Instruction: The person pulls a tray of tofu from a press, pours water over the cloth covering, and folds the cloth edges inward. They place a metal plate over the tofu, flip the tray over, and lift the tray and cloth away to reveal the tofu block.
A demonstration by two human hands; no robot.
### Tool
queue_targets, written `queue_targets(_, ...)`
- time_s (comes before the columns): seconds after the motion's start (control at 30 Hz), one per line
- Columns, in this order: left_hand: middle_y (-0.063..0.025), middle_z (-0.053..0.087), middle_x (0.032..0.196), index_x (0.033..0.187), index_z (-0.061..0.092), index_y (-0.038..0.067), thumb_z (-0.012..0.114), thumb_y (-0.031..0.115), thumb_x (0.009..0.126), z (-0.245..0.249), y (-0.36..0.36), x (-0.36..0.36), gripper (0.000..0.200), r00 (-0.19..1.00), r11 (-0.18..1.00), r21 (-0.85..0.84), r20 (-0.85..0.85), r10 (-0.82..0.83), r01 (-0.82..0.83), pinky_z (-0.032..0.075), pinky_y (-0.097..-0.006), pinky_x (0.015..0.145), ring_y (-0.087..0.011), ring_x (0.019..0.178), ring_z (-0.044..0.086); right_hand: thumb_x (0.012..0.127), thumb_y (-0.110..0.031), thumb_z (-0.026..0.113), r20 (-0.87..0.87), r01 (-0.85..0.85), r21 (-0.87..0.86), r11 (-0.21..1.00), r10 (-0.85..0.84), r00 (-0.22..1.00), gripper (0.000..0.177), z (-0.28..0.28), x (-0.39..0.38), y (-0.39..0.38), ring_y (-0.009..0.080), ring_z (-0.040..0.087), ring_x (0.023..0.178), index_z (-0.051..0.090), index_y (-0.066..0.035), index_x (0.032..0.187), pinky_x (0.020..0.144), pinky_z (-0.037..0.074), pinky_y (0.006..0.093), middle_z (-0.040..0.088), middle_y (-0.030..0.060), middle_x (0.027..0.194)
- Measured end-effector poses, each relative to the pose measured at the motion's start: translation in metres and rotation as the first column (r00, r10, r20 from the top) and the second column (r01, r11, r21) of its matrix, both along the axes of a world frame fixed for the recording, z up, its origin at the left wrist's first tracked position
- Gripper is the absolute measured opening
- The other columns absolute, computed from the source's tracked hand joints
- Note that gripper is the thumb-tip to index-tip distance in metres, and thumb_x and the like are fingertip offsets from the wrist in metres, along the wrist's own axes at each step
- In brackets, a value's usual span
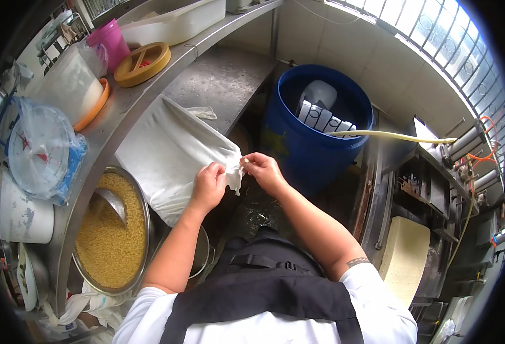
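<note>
A large white cloth (166, 149) hangs draped off the lower metal shelf, with a frayed, bunched corner towards me. My left hand (209, 184) is closed on the cloth near this corner. Just right of it, my right hand (265, 174) pinches the frayed edge of the cloth between thumb and fingers. A small pale bit shows at the right fingertips; what it is I cannot make out. Left of the cloth stands a wide metal basin (144, 252) full of yellow grains, with a metal scoop (112, 205) sunk in them.
A blue barrel (315, 155) holds water and a pale jug (319, 93); a yellowish hose (401, 135) reaches over its rim. Along the left shelf are a dial scale (39, 146) under plastic, a pink cup (109, 45) and a white tub (178, 23). Below my left forearm sits a metal pot (202, 252).
</note>
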State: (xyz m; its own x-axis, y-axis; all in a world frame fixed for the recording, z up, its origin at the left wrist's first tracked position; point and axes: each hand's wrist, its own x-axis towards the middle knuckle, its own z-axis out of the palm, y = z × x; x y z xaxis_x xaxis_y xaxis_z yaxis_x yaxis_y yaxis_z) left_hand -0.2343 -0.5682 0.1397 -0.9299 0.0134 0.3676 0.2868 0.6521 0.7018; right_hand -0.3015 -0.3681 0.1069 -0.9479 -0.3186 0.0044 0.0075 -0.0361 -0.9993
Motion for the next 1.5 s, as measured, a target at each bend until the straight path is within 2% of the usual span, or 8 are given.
queue_targets(0.17,-0.0155,0.069,0.090,0.099,0.063,0.001,0.065,0.004,0.087,0.003,-0.002,0.009,0.012,0.998,0.997,0.058,0.029,0.057,-0.058,0.052,-0.0442,0.082,-0.0346,0.089,0.065,0.101,-0.017,0.063,0.229,0.018,-0.175,0.984,0.023,0.973,0.021,-0.013,-0.009,0.034,0.0128,0.069,0.088,0.066,-0.004,0.117,0.080,0.054,0.0278,0.073,0.0051,0.102)
queue_targets(0.3,-0.0150,0.069,0.092,0.100,0.064,0.000,0.065,0.005,0.088,0.003,-0.007,0.011,0.013,0.997,0.990,0.117,0.048,0.068,-0.073,0.052,-0.0415,0.084,-0.0318,0.090,0.066,0.088,-0.009,0.062,-0.306,0.209,0.849,0.486,0.128,0.944,0.038,-0.049,-0.001,0.049,0.0340,0.071,0.106,0.066,-0.005,0.126,0.095,0.055,0.0428,0.074,0.0155,0.108)
queue_targets(0.53,-0.0084,0.071,0.102,0.103,0.062,0.001,0.062,0.006,0.095,0.031,-0.007,0.010,0.009,0.986,0.976,0.206,0.162,0.042,-0.076,0.053,-0.0297,0.077,-0.0131,0.080,0.065,0.096,-0.031,0.069,0.455,0.250,-0.015,0.968,-0.216,0.864,0.043,-0.040,-0.004,-0.034,0.0232,0.067,0.084,0.063,-0.005,0.128,0.075,0.059,0.0384,0.073,0.0111,0.101)
queue_targets(0.77,-0.0170,0.070,0.103,0.105,0.059,-0.001,0.061,0.007,0.097,0.003,0.001,0.002,0.011,0.977,0.993,0.105,-0.201,0.071,-0.050,0.054,-0.0378,0.081,-0.0280,0.085,0.068,0.091,-0.011,0.061,0.227,0.376,-0.090,0.922,-0.349,0.909,0.009,0.001,-0.055,-0.012,0.0132,0.060,0.061,0.064,-0.002,0.090,0.055,0.048,0.0300,0.063,0.0052,0.070)
queue_targets(0.87,-0.0246,0.069,0.097,0.107,0.062,-0.002,0.065,0.014,0.093,-0.007,0.021,0.014,0.021,0.925,0.960,-0.061,0.292,-0.245,0.274,0.054,-0.0453,0.084,-0.0407,0.093,0.067,0.092,-0.014,0.062,0.003,0.386,0.113,0.916,-0.389,0.921,0.013,0.004,-0.032,0.031,0.0114,0.060,0.061,0.065,-0.001,0.093,0.057,0.047,0.0279,0.064,0.0050,0.073)
queue_targets(1.17,-0.0232,0.069,0.098,0.100,0.066,0.000,0.068,0.020,0.091,-0.077,0.106,0.049,0.022,0.665,0.696,-0.148,0.487,-0.567,0.702,0.053,-0.0486,0.085,-0.0420,0.096,0.066,0.098,-0.039,0.064,0.299,-0.300,0.577,0.760,0.145,0.943,0.040,-0.086,0.283,0.182,0.0319,0.066,0.114,0.069,-0.008,0.121,0.098,0.051,0.0425,0.072,0.0139,0.117)
queue_targets(1.33,-0.0241,0.072,0.097,0.100,0.070,-0.001,0.072,0.022,0.090,-0.082,0.178,0.099,0.026,0.432,0.467,-0.105,0.596,-0.677,0.878,0.055,-0.0465,0.085,-0.0409,0.096,0.069,0.100,-0.049,0.056,0.582,-0.044,0.535,0.844,-0.330,0.743,0.050,-0.122,0.480,0.238,0.0326,0.065,0.118,0.069,-0.009,0.127,0.102,0.049,0.0418,0.070,0.0153,0.124)
queue_targets(1.5,-0.0241,0.071,0.098,0.100,0.069,-0.001,0.071,0.023,0.091,-0.059,0.302,0.169,0.025,0.262,0.175,-0.199,0.617,-0.742,0.964,0.055,-0.0466,0.085,-0.0409,0.096,0.069,0.094,-0.044,0.064,0.478,0.244,0.828,0.505,-0.863,0.164,0.046,-0.188,0.696,0.253,0.0318,0.067,0.113,0.069,-0.008,0.123,0.097,0.052,0.0431,0.072,0.0159,0.120)
